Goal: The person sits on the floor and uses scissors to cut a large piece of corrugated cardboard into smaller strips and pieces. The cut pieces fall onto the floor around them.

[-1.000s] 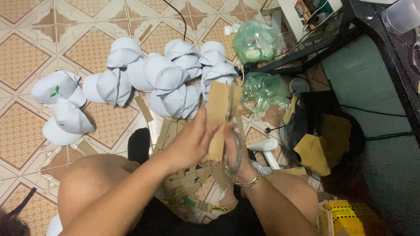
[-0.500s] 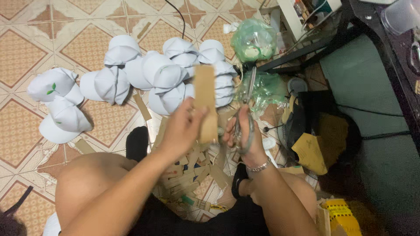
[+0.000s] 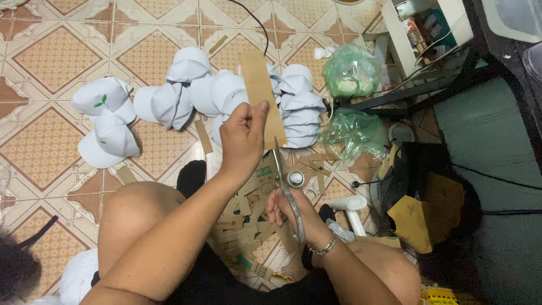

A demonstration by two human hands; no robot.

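Tiled floor (image 3: 45, 147), left hand (image 3: 243, 141) gripping cardboard strip (image 3: 258, 93), right hand (image 3: 291, 209) holding scissors (image 3: 287, 189)

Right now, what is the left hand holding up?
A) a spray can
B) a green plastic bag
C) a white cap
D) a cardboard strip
D: the left hand pinches a tall cardboard strip above the white caps, while the right hand brings the scissors to the strip's lower edge.
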